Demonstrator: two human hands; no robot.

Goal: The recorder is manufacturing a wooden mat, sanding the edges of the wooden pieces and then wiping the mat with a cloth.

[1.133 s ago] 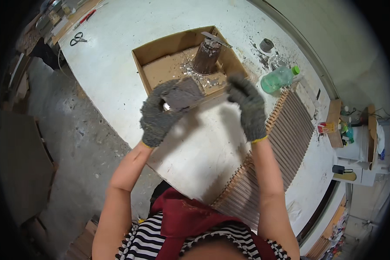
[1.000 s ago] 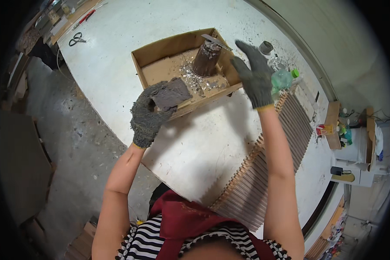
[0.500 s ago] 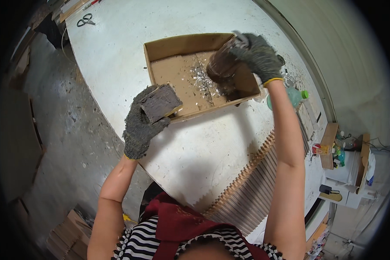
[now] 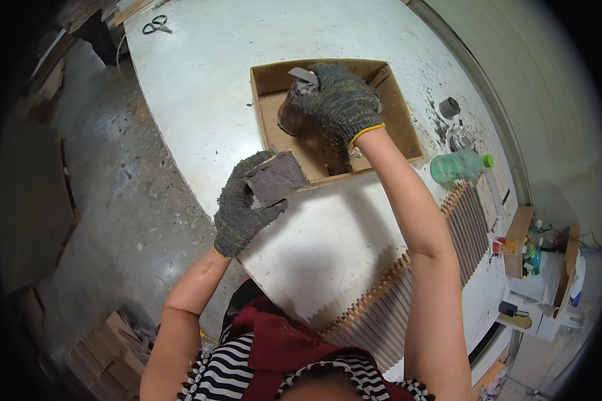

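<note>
My left hand (image 4: 237,210), in a dark grey knit glove, grips a small flat block (image 4: 277,178) whose upper face is coated in grey-brown paste. The block is at the near left corner of a shallow cardboard box (image 4: 403,113). Over the box, my right hand (image 4: 344,97), gloved alike with a yellow cuff, is closed round a shiny brown see-through container (image 4: 291,119). A short metal blade (image 4: 304,75) sticks out by its thumb side; its handle is hidden. The container's far side is covered by the glove.
Right of the box lie a green-tinted bottle (image 4: 456,166) and a dark tape roll (image 4: 449,107) among scattered crumbs. A row of thin grey strips (image 4: 381,314) with brown ends covers the table's near right. Scissors (image 4: 156,25) rest far left. The table edge (image 4: 180,167) runs along my left.
My right hand has moved left with the brown container, from the box's right end toward its middle. The view has shifted slightly; my left hand still holds the coated block.
</note>
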